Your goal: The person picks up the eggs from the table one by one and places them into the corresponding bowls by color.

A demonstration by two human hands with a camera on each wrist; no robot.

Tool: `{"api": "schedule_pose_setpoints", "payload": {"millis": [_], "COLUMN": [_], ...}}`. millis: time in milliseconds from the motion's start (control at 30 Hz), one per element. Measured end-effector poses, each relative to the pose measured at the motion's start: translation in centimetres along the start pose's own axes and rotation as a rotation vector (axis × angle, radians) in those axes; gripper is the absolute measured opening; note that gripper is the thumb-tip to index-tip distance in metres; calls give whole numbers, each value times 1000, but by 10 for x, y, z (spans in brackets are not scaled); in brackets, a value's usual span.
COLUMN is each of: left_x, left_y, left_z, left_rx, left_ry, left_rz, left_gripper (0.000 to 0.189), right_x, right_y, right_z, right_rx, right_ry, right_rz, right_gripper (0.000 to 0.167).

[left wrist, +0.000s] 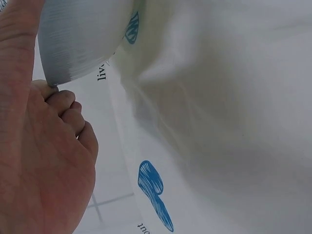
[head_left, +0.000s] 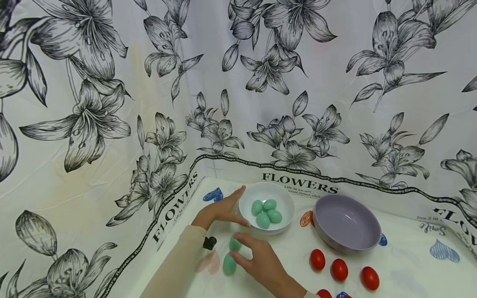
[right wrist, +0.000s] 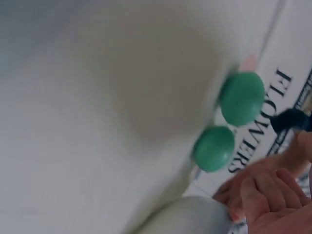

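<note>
A white bowl (head_left: 287,221) holds several pale green eggs (head_left: 274,216). My left hand (head_left: 221,208) grips the bowl's left side, thumb at the near rim and fingers along the far side. From the left wrist, the fingers (left wrist: 73,119) curl against the bowl's lower edge (left wrist: 80,53). Two more green eggs, one farther (head_left: 235,243) and one nearer (head_left: 229,264), lie on the cloth in front of the bowl. Over them reaches my right hand (head_left: 261,258), thumb and fingers apart. In the right wrist view these eggs (right wrist: 241,99) sit beyond the right hand's loosely bent fingers (right wrist: 268,187).
To the right stands a purple bowl (head_left: 346,223). Several red eggs (head_left: 339,270) lie in front of it, some cut off by the lower frame edge. A white flower-printed cloth (head_left: 406,248) covers the table, and similar cloth (head_left: 216,82) hangs behind and at the left.
</note>
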State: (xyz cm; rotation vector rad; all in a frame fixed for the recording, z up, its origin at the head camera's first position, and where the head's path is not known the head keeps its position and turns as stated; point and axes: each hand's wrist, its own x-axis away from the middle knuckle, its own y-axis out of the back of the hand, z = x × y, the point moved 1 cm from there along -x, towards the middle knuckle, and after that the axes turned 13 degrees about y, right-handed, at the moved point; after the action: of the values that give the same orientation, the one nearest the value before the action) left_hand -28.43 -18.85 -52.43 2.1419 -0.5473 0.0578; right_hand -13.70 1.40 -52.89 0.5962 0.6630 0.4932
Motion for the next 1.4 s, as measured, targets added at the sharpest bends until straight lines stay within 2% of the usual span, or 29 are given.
{"api": "schedule_pose_setpoints", "payload": {"millis": [133,267,633,1000,1133,1400], "left_x": [0,0,1,-1,-2,0], "left_y": [-2,-2,-3,-3,-3,-3], "left_z": [1,2,2,3,2,1], "left_rx": [10,13,20,22,24,9], "left_ry": [17,4,9,-2,-12,13], "left_rz": [-1,-4,-1,-7,-7,-3], "left_gripper": [145,145,145,146,146,146], "right_x": [11,14,15,13,14,16], "right_y": [-19,-26,-37,-38,-37,-34], "right_z": [-9,-13,-19,-22,-23,-22], "right_rx": [24,24,2,-34,-45,-30], "right_ry": [-51,-100,-87,-42,-50,-44], "right_rz": [77,145,210,195,194,195], "right_gripper": [53,55,60,58,59,58]}}
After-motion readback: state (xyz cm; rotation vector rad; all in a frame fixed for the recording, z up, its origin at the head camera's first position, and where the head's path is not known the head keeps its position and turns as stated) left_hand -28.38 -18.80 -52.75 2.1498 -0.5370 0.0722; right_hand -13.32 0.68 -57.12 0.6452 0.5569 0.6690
